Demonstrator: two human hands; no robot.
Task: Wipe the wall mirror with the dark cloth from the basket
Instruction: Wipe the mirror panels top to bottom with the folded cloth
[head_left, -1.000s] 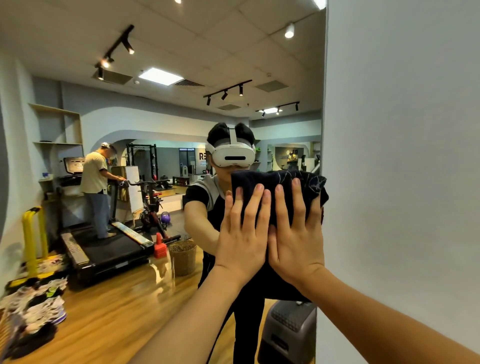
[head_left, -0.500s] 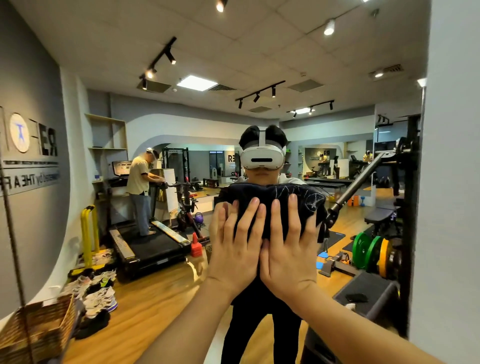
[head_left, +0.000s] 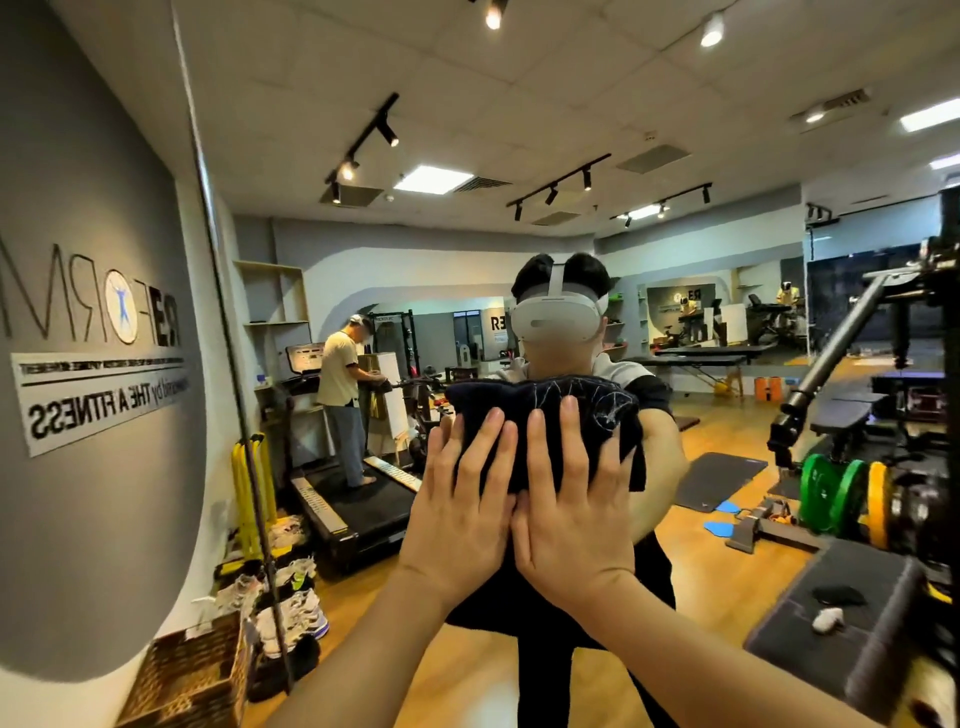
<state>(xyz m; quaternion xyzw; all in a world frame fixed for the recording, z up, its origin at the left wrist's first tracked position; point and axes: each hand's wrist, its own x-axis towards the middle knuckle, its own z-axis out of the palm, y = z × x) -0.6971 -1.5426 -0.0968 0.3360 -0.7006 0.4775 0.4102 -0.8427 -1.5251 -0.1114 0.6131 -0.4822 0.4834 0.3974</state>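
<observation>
Both palms flat, fingers straight: left hand (head_left: 460, 512) and right hand (head_left: 571, 519) side by side pressing dark cloth (head_left: 540, 415) onto wall mirror (head_left: 675, 364). Soft, light, bunches easily; probably best spread palms, steady pressure.

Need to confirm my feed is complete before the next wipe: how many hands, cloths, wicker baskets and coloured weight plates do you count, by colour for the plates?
Hands pressing flat: 2, left hand and right hand
dark cloth: 1
wicker basket: 1
green weight plates: 2
yellow weight plate: 1
Total: 7
</observation>
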